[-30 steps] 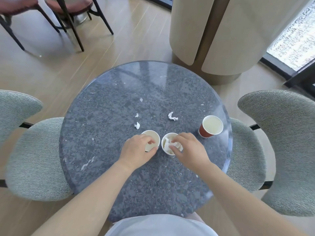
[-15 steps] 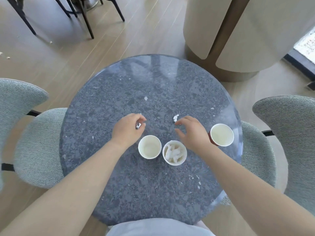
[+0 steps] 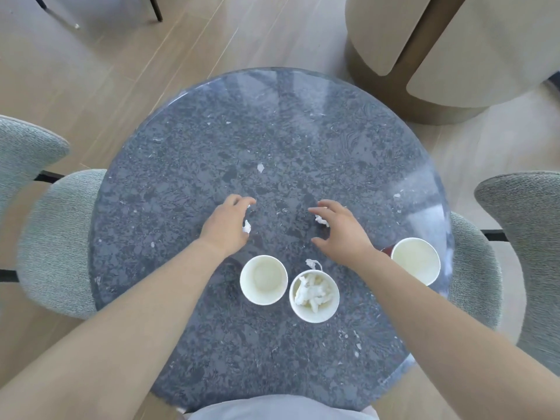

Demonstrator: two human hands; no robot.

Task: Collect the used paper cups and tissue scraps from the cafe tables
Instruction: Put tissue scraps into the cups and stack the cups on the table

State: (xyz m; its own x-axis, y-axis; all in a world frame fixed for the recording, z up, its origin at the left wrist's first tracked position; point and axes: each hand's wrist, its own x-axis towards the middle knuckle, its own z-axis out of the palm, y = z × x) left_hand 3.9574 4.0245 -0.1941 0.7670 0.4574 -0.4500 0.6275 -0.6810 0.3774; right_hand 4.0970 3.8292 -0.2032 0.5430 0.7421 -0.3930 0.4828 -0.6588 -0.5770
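Centrally on the table (image 3: 272, 131), the left hand (image 3: 225, 228) pinches a scrap (image 3: 247, 227); the right hand (image 3: 342, 231) arches, unclenched, over a second scrap (image 3: 321, 220). At six o'clock stands a full cup (image 3: 313, 295), beside an empty cup (image 3: 263, 280).

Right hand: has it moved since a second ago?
Yes. The right hand has left the tissue cup and gone past it, away from the person, to a scrap.
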